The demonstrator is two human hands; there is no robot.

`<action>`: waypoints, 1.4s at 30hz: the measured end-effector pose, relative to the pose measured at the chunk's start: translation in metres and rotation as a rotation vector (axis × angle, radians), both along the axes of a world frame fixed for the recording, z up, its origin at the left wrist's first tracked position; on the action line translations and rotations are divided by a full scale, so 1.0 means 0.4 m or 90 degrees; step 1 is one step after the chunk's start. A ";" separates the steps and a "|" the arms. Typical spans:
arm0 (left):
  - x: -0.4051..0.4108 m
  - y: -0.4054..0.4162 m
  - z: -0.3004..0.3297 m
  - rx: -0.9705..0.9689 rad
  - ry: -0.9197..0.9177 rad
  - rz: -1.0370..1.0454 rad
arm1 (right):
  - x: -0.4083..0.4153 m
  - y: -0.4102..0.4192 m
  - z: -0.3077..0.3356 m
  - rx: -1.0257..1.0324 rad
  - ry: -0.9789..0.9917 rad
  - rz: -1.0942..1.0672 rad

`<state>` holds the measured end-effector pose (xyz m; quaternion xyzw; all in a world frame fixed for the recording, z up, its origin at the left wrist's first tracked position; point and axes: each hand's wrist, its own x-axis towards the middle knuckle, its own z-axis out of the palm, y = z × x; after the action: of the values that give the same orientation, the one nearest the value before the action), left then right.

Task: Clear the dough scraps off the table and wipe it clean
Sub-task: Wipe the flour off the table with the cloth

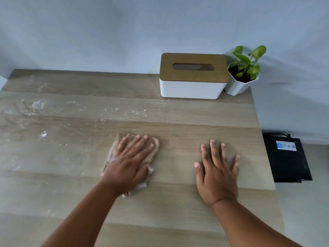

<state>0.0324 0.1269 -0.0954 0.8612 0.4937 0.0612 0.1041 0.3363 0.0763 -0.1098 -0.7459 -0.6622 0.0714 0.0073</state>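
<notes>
My left hand point(130, 161) lies flat with straight fingers on a pinkish-beige cloth point(154, 148) in the middle of the wooden table point(178, 211), pressing it down. The cloth shows around the fingers and below the palm. My right hand point(217, 173) rests flat on the bare wood to the right, fingers spread, holding nothing. White flour streaks and small dough crumbs point(38, 104) lie over the left and far-middle part of the table, with one small white scrap point(44, 134) at the left.
A white tissue box with a wooden lid point(193, 76) stands at the far right of the table. A small green plant in a white pot point(243, 75) stands beside it at the corner. A black box point(286, 157) sits on the floor past the table's right edge.
</notes>
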 end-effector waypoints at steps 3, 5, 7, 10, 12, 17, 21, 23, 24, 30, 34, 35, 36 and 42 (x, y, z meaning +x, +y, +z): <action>0.019 0.115 0.007 -0.039 -0.017 0.222 | -0.001 0.003 0.004 0.009 0.007 0.000; 0.067 0.196 0.004 -0.038 -0.054 0.380 | 0.002 0.002 0.003 0.007 0.006 0.002; 0.125 0.268 0.003 -0.052 -0.068 0.452 | 0.008 0.005 0.000 -0.001 0.007 0.000; 0.206 0.309 -0.008 -0.082 0.016 0.379 | 0.013 0.002 0.000 -0.016 0.009 -0.001; 0.238 0.286 -0.010 -0.087 0.052 0.277 | 0.014 -0.001 0.002 -0.022 0.007 -0.006; 0.194 0.137 -0.015 -0.012 0.022 -0.013 | 0.005 0.000 0.013 -0.034 0.004 -0.009; 0.196 0.160 -0.020 -0.048 0.035 0.125 | -0.001 0.002 0.019 -0.044 0.007 -0.008; 0.252 0.202 -0.014 -0.079 0.051 0.223 | 0.000 0.000 0.020 -0.043 0.010 -0.006; 0.285 0.224 -0.010 -0.092 0.050 0.266 | 0.001 0.000 0.019 -0.039 0.011 -0.006; 0.426 0.298 -0.004 -0.139 0.042 0.384 | 0.003 0.006 0.018 -0.041 0.010 -0.007; 0.373 0.229 -0.003 -0.058 0.022 0.076 | 0.006 -0.002 0.019 -0.039 0.006 -0.009; 0.342 0.207 -0.006 -0.026 0.021 -0.053 | 0.006 -0.002 0.020 -0.040 0.005 -0.009; 0.306 0.193 -0.008 -0.005 0.025 -0.161 | 0.006 -0.001 0.022 -0.040 0.004 -0.008; 0.163 0.283 -0.009 -0.014 0.063 0.025 | 0.003 0.003 0.020 -0.032 0.018 -0.002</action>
<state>0.0977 0.2402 -0.0991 0.8522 0.5155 0.0152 0.0882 0.3373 0.0773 -0.1017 -0.7458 -0.6588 0.0985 -0.0018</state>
